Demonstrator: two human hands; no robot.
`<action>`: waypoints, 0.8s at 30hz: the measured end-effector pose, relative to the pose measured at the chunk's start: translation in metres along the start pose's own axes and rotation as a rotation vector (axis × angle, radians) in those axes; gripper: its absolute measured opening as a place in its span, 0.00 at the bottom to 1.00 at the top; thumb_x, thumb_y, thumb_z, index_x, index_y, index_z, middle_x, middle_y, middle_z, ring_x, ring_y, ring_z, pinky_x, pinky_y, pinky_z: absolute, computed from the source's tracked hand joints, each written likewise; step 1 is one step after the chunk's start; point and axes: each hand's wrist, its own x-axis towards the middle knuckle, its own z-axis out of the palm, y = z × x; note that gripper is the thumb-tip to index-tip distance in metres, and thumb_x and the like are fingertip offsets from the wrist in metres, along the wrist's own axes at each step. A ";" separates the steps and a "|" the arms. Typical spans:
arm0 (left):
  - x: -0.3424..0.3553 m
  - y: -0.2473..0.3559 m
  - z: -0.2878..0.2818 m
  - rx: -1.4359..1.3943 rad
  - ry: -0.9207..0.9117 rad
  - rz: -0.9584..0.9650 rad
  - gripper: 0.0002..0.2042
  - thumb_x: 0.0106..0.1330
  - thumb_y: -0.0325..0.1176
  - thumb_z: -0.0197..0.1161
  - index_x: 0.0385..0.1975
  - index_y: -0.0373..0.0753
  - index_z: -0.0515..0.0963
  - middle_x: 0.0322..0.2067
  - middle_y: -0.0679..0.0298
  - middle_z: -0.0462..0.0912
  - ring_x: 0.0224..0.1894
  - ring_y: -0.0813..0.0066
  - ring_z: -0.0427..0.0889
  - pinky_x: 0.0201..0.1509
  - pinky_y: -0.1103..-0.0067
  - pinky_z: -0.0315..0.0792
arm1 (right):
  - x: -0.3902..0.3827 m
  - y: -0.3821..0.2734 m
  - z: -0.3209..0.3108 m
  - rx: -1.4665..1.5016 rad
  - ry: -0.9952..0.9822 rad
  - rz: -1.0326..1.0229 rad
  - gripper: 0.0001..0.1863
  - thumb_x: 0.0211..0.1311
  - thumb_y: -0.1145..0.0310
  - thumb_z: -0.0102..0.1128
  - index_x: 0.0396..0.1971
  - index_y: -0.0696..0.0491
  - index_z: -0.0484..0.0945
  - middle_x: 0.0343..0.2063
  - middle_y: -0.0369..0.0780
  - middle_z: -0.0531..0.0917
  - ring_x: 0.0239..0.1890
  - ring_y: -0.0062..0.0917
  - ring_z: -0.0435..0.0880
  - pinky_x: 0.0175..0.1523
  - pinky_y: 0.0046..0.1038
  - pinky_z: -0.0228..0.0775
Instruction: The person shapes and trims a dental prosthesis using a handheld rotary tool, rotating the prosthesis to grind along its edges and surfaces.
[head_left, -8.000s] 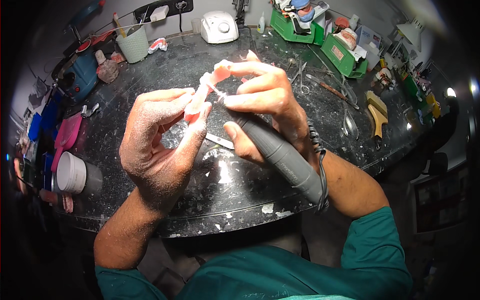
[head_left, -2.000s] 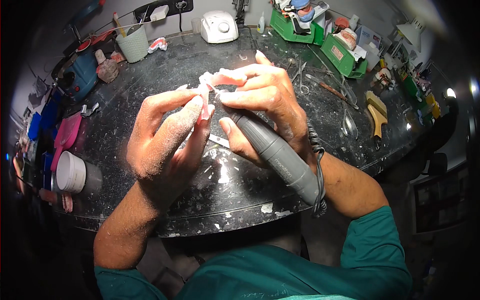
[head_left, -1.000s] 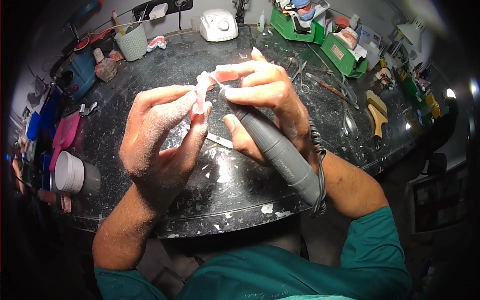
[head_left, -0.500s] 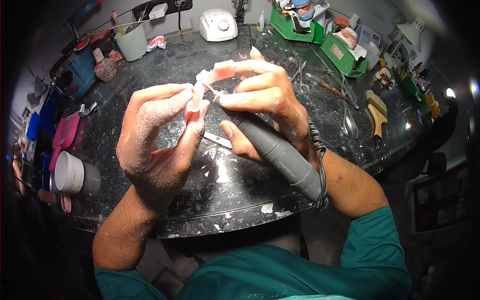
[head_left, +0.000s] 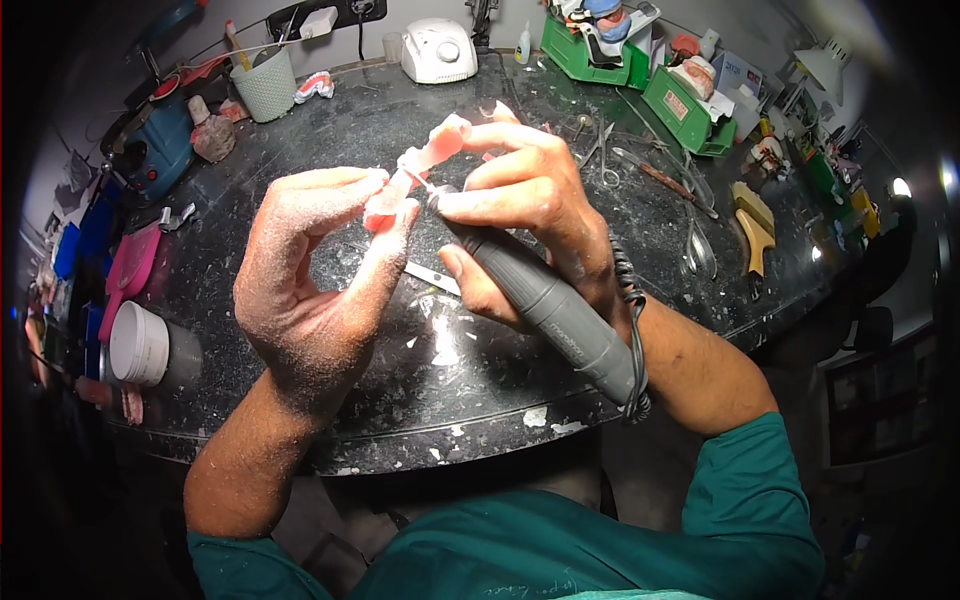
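Between thumb and fingertips, my left hand [head_left: 310, 260], dusted with white powder, pinches one end of a pink denture [head_left: 437, 150]. My right hand [head_left: 545, 200] is wrapped round a dark grey rotary handpiece [head_left: 545, 300], held like a pen. Its thin bur [head_left: 418, 180] points up and left at the denture's middle, seemingly touching it. The index finger of my right hand rests by the denture's far end. A coiled black cord [head_left: 632, 300] runs from the handpiece along my right wrist.
A white control box [head_left: 438, 52] stands at the back. Green bins [head_left: 685, 110] hold dental models at the back right. Scissors [head_left: 600, 148], a wax knife [head_left: 665, 183] and a brush [head_left: 754, 235] lie right. A white tub [head_left: 140, 343] and pink dustpan [head_left: 128, 270] are left.
The denture has turned in my left fingers, so its pinched end sits a little further left and its far end higher. The handpiece has shifted slightly left.
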 end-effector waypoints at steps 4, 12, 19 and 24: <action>0.000 0.001 0.001 -0.107 0.028 -0.066 0.15 0.57 0.12 0.70 0.43 0.30 0.78 0.46 0.54 0.80 0.50 0.71 0.83 0.57 0.77 0.78 | -0.002 0.002 0.000 0.027 0.023 0.009 0.25 0.45 0.81 0.72 0.46 0.54 0.78 0.40 0.42 0.79 0.58 0.43 0.79 0.69 0.56 0.63; 0.000 0.000 0.001 -0.122 0.038 -0.078 0.15 0.58 0.12 0.69 0.43 0.30 0.77 0.47 0.54 0.80 0.50 0.71 0.83 0.58 0.77 0.79 | -0.001 0.003 -0.001 0.023 0.000 -0.011 0.26 0.44 0.81 0.71 0.47 0.54 0.77 0.40 0.43 0.79 0.58 0.44 0.79 0.69 0.56 0.62; -0.001 0.000 0.001 -0.143 0.040 -0.114 0.14 0.59 0.13 0.70 0.43 0.30 0.77 0.47 0.55 0.80 0.51 0.71 0.83 0.58 0.76 0.79 | 0.000 0.000 -0.002 0.016 -0.017 -0.007 0.25 0.45 0.80 0.71 0.47 0.54 0.78 0.41 0.43 0.79 0.57 0.44 0.80 0.68 0.56 0.63; 0.000 0.002 -0.001 -0.141 0.038 -0.147 0.14 0.59 0.13 0.70 0.43 0.30 0.77 0.47 0.56 0.81 0.51 0.71 0.83 0.58 0.76 0.79 | -0.002 0.002 0.001 0.032 0.003 0.008 0.24 0.45 0.80 0.71 0.46 0.53 0.78 0.40 0.43 0.78 0.58 0.44 0.79 0.68 0.56 0.63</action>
